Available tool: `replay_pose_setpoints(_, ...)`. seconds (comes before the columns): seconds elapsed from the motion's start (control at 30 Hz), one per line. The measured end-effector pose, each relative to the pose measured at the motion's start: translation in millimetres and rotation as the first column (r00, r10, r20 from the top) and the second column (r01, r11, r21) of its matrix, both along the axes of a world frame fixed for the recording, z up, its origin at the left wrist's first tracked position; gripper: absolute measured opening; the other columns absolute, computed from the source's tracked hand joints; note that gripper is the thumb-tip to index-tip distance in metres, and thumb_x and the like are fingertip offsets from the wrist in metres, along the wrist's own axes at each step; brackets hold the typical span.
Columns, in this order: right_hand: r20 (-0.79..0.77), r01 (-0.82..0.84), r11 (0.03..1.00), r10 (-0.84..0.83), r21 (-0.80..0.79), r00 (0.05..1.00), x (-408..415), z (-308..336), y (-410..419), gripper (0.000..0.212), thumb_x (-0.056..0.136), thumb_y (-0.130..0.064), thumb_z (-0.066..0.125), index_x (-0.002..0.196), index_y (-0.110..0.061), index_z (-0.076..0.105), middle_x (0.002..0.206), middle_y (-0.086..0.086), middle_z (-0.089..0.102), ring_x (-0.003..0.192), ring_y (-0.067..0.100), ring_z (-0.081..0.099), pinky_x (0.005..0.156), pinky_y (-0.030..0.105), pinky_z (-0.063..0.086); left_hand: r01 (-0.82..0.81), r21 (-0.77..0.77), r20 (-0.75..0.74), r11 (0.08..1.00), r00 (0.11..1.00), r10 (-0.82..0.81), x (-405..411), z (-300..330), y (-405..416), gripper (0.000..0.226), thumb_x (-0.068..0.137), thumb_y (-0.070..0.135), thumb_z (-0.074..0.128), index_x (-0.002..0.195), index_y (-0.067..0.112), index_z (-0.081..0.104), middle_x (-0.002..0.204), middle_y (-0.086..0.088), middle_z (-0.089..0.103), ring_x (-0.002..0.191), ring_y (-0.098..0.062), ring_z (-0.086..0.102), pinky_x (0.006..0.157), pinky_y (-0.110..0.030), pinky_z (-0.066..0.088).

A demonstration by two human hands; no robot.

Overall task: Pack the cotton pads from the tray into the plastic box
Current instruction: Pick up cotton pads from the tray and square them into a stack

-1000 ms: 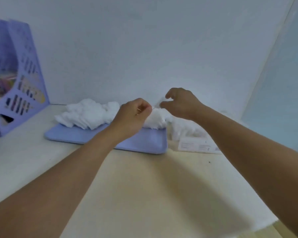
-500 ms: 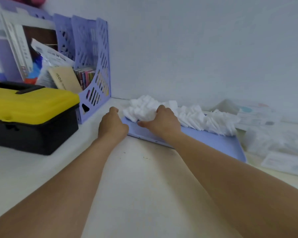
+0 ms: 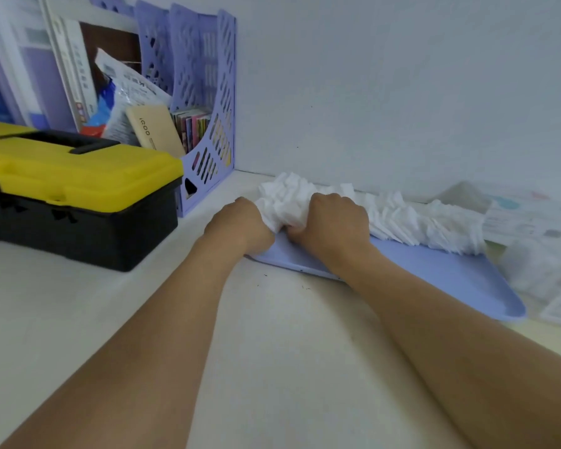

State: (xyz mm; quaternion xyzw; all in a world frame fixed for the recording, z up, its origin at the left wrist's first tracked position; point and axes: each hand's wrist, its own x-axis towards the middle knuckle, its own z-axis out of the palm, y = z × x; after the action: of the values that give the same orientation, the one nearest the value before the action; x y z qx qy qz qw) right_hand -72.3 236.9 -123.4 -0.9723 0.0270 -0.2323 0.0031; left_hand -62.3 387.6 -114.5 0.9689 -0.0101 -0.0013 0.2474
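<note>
The cotton pads [image 3: 386,218] lay in a loose, fanned row along the far side of the tray [image 3: 450,273], close against the wall. The left hand [image 3: 240,226] and right hand [image 3: 332,228] were both curled onto the left end of that row, squeezing a bunch of pads between them; the fingertips were hidden in the cotton. Judged risk: the bunch was uncompressed at its top, so pads outside the squeeze could shed on lifting, and those trailing to the right of the grip could be dragged off the tray's shallow rim. The wall stood just behind the grip, leaving no room rearward. A file rack [image 3: 208,124] and a toolbox [image 3: 78,189] stood to its left. The desk [image 3: 272,351] lay open toward the person. No plastic box could be identified with certainty.
</note>
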Motion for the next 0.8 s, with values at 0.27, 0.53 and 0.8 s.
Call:
replay_pose_setpoints(0.27,0.0,-0.03,1.0,0.03,0.001,1.0,-18,1,-4,0.03,0.089,-0.039,0.058,0.078,-0.015,0.043,0.065,-0.004,0.036,0.051,0.015,0.032,0.049,0.031,0.02,-0.105,-0.678,-0.009,0.728,0.991,0.134,1,-1,-17,0.03,0.086,0.04,0.072,0.081,0.013,0.059,0.087,-0.002,0.062,0.088,-0.023,0.058,0.077,-0.029,0.044)
replay_pose_setpoints(0.53,0.044,-0.067,0.997,0.066,0.03,0.997,-40,13,-19,0.028,0.093,-0.039,0.055,0.085,-0.015,0.043,0.078,0.0,0.044,0.068,0.025,0.045,0.058,0.033,0.027,0.053,-0.467,0.381,0.883,0.913,0.147,-20,1,-42,0.02,0.087,0.03,0.068,0.098,0.016,0.061,0.089,0.001,0.064,0.081,-0.022,0.062,0.063,-0.029,0.043)
replay_pose_setpoints(0.8,0.165,0.041,0.991,-0.062,0.126,0.984,-98,34,-106,0.033,0.084,-0.046,0.063,0.083,-0.018,0.046,0.076,-0.003,0.049,0.07,0.026,0.047,0.06,0.033,0.029,0.143,-0.879,0.093,0.454,0.987,-0.131,-63,19,-120,0.006,0.091,0.016,0.071,0.092,0.016,0.065,0.099,-0.009,0.073,0.089,-0.023,0.074,0.074,-0.033,0.063)
